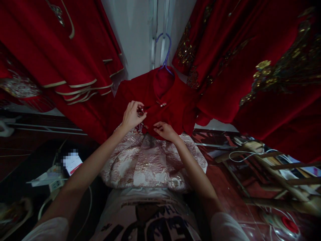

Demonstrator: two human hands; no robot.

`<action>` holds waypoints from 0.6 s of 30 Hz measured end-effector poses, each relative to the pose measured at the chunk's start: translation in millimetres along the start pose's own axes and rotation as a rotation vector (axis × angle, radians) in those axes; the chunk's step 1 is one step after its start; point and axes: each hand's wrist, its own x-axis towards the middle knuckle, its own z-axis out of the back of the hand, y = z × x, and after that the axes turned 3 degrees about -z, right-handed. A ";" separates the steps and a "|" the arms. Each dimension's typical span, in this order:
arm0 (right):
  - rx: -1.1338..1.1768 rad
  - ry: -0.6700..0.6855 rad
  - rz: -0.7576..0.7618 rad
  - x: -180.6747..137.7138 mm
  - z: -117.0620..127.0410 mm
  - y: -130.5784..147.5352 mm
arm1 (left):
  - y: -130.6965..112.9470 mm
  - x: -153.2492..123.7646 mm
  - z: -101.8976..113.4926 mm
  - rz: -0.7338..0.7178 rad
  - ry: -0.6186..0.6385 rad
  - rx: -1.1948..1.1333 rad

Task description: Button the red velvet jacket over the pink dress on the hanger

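Observation:
A dark red jacket (175, 103) hangs on a pale blue hanger (164, 50) against a white wall, over a pink and silver brocade skirt (147, 160). My left hand (132, 115) is closed in a pinch on a small beaded button (140, 112) at the jacket's front. My right hand (165, 130) rests on the jacket's lower hem, fingers curled against the red cloth. A second beaded clasp (162, 104) sits just below the collar.
More red embroidered garments hang at the left (62, 57) and right (263, 67). A phone (72, 162) and white cable lie on a dark surface at the lower left. Wooden slats (281, 174) and a white cord are at the right.

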 end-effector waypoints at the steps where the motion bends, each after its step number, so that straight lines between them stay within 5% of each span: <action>1: 0.001 0.002 -0.002 -0.2 0.1 0.7 | -4.0 3.5 -0.2 -0.017 0.009 0.020; 7: 0.056 0.011 0.016 -1.9 -0.1 4.7 | -29.1 22.5 -13.8 -0.186 0.092 0.037; 18: 0.125 0.007 0.045 -9.7 18.5 19.8 | -51.5 41.5 -47.3 -0.073 -0.050 0.019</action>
